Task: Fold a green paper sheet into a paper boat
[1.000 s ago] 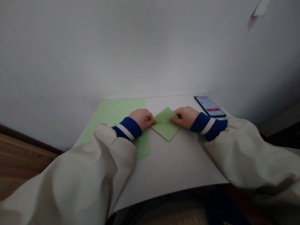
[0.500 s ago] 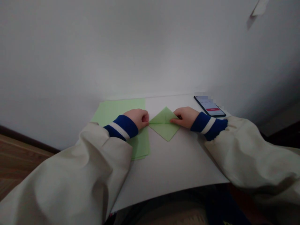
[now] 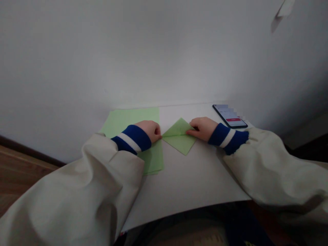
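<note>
Left hand (image 3: 150,131) curls closed against the left corner of a folded green diamond (image 3: 179,138) at 12 o'clock; right hand (image 3: 202,129) pinches its right side. Green sheets (image 3: 130,119) lie at 11 o'clock, a phone (image 3: 230,116) at 1 o'clock.

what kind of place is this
Probably a room in a home: a white tabletop stands against a plain white wall, a smartphone lies on it, and what looks like a wooden floor shows to the left.
</note>
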Action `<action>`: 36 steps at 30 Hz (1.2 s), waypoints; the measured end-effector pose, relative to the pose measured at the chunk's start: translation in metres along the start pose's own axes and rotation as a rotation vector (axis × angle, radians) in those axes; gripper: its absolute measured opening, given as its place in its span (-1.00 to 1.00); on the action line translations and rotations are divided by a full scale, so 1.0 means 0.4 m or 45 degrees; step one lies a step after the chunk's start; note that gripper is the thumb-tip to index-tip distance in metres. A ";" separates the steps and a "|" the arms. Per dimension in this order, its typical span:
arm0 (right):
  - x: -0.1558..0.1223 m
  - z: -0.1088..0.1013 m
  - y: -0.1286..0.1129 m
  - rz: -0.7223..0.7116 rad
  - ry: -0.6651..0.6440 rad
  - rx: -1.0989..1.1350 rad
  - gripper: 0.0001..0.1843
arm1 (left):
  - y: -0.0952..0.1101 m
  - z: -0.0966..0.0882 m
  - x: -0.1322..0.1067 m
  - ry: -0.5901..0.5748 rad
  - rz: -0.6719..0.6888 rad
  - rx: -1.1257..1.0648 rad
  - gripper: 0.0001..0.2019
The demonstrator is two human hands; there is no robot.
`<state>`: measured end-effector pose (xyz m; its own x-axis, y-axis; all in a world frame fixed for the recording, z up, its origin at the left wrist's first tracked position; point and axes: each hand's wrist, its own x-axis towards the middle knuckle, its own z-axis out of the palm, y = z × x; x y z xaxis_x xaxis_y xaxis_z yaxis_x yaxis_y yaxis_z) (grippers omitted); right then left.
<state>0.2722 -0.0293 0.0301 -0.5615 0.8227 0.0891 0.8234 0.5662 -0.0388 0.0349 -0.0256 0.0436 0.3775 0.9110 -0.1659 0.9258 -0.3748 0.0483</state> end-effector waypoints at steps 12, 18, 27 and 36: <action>-0.002 -0.023 -0.039 -0.017 0.005 0.084 -0.67 | 0.031 -0.004 -0.012 0.128 0.178 -0.077 -0.65; 0.002 -0.018 -0.034 0.146 -0.023 0.142 -0.57 | 0.019 0.001 -0.005 0.125 0.095 -0.106 -0.60; 0.008 -0.019 -0.043 0.181 -0.051 0.114 -0.61 | 0.023 -0.009 -0.010 0.107 0.039 -0.090 -0.61; 0.035 -0.015 -0.072 0.278 0.063 0.262 -0.56 | 0.027 -0.008 -0.007 0.128 0.035 -0.131 -0.60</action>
<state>0.2413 -0.0344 0.0384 -0.3639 0.9256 0.1046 0.8874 0.3786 -0.2629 0.0440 -0.0315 0.0478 0.3976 0.9153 -0.0640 0.9102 -0.3847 0.1531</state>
